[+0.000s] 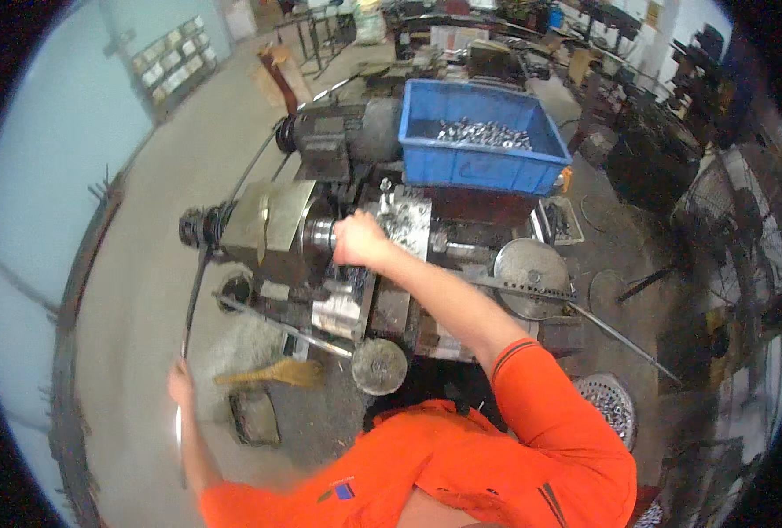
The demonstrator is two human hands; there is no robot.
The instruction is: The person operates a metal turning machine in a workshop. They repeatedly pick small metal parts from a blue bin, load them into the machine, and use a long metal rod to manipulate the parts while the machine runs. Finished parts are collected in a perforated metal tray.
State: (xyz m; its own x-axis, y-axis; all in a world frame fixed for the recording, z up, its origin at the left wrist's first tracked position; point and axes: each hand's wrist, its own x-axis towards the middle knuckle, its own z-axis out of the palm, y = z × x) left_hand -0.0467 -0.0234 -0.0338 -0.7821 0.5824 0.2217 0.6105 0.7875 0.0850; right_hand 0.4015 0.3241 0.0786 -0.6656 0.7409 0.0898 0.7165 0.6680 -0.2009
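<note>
My left hand (180,382) is wrapped around a long metal lever (194,299) that runs up to the left end of a small lathe-like machine. My right arm stretches across the machine. At the bright round spindle nose (320,236), my right hand (362,239) is closed, its fingers pressed together; anything between them is hidden. A flat metal cover plate (263,218) lies on the headstock left of that hand. Just right of it, the metal slide (408,220) is strewn with chips and small parts.
Behind the machine, a blue crate (488,163) holds many small shiny metal parts, beside a motor (342,132). A round metal disc (532,273) and a long handle (624,339) are at right. Nearer me are a brush (276,373), a round pad (379,366) and a perforated basket (609,407) of parts.
</note>
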